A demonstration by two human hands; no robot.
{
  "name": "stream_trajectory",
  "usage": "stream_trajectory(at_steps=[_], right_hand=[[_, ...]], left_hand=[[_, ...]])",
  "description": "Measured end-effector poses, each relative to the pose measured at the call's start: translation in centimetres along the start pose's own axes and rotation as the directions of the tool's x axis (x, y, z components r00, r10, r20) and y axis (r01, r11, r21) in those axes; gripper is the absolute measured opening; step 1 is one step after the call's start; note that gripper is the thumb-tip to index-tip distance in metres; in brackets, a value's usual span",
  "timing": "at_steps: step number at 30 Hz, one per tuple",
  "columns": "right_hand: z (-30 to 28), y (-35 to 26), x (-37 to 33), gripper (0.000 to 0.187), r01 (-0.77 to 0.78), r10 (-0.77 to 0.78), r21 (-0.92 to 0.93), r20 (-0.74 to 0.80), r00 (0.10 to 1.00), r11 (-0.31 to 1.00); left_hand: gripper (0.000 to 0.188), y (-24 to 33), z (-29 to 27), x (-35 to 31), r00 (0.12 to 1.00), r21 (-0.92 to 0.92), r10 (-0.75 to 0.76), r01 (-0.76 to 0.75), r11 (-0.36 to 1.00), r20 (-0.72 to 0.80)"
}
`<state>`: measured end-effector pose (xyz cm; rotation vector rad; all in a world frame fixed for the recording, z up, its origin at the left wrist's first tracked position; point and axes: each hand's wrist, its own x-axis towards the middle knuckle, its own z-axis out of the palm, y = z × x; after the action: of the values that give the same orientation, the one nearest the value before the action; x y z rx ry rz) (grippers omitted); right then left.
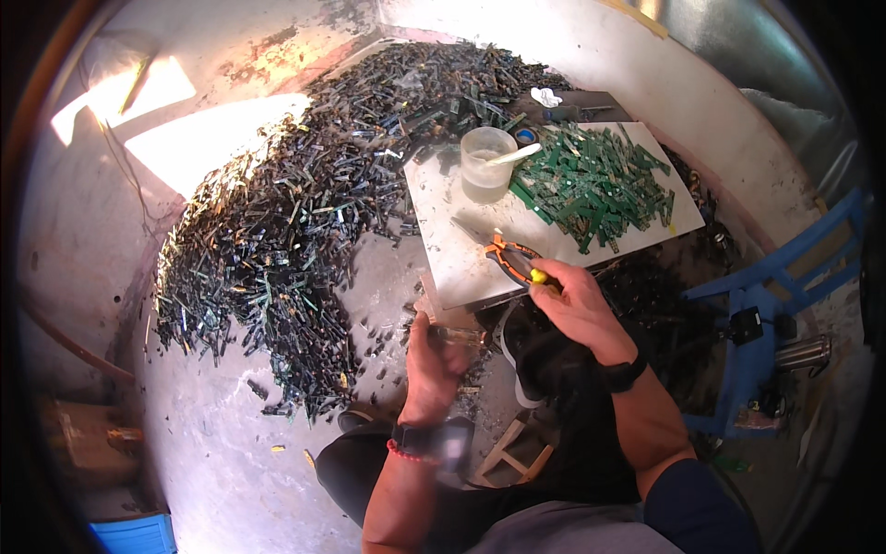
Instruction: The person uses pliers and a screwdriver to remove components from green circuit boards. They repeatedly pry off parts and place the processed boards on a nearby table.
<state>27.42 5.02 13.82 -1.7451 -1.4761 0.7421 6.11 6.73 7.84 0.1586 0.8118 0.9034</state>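
The pliers pair bare metal jaws with smooth orange-and-black plastic handles. The tub is cloudy, translucent plastic; the white tabletop looks smooth and matt, lightly soiled. Green strips look like hard, flat plastic board with dull faces, while the dark heap is rough, with glossy metallic glints. The floor resembles scuffed concrete, the blue chair smooth plastic, the sleeve matt cloth

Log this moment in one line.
right hand: holding orange-and-black metal pliers; left hand: holding blurred brownish strip; white rectangular board: green flat strips, cloudy plastic cup
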Motion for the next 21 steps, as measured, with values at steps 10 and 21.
stream_trajectory(at_steps=[10,21], right_hand=[[-1.0,2.5,2.6,0.035,0.006,-0.082,-0.407,-0.169,0.982,0.913],[-0.7,2.4,5.5,0.025,0.158,-0.263,-0.642,-0.070,0.962,0.750]], left_hand=[[0.044,0.1,-0.3,-0.9,0.991,0.187,0.134,-0.134,0.973,0.012],[0.046,0.3,-2.6,-1.8,0.984,0.282,0.179,-0.168,0.945,-0.011]])
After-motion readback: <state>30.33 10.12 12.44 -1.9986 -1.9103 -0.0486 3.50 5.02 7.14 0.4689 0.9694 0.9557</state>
